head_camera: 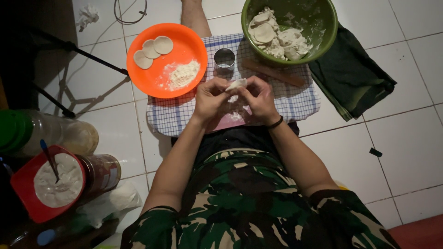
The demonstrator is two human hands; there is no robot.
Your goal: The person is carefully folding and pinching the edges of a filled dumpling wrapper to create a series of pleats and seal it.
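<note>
The checked cloth [295,99] lies on the white floor. Behind it sits the green bowl [323,27], with lots of dough scraps [277,34] left inside. At its back left corner is the orange plate [184,46], holding three round dough discs [151,48] and a heap of flour [182,74], so only a few are done. A metal cutter [224,58] stands on the cloth. Over the cloth's middle, the left hand [210,99] and right hand [260,99] both pinch one small dough piece [236,84] between their fingertips.
</note>
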